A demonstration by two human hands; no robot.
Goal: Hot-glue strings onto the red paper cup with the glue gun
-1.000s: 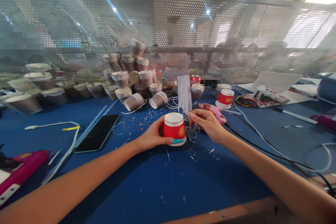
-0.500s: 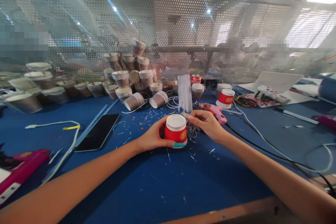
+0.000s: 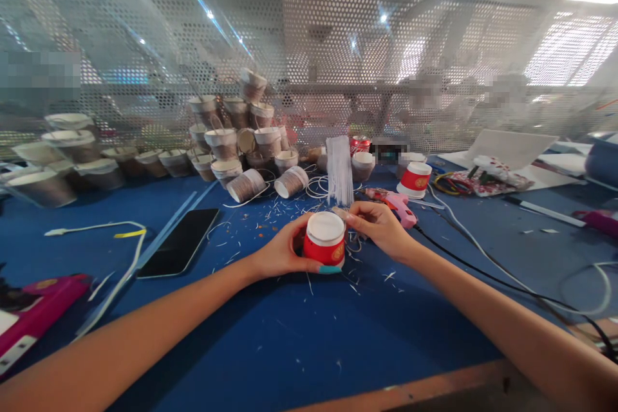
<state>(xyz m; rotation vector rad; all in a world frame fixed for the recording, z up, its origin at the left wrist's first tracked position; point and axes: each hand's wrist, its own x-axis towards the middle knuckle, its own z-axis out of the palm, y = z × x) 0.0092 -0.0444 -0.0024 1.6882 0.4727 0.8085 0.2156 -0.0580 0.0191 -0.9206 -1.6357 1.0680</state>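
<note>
The left hand (image 3: 282, 250) is clamped round the red-and-white cup (image 3: 324, 251), mid-view; the right hand (image 3: 374, 225) meets its two o'clock rim, grip unclear. The phone (image 3: 178, 244) lies at nine o'clock, the pink glue gun (image 3: 402, 209) at two.

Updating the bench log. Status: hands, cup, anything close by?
Left hand gripping red cup. Right hand by cup's top edge, grip unclear. Glue gun just beyond right hand; white scraps on table nearby.

Red/wht cup (image 3: 321, 251), upside-down, wht base (image 3: 326, 226) up, gold emblem (image 3: 338, 253), in L grip (image 3: 284, 252)
</note>
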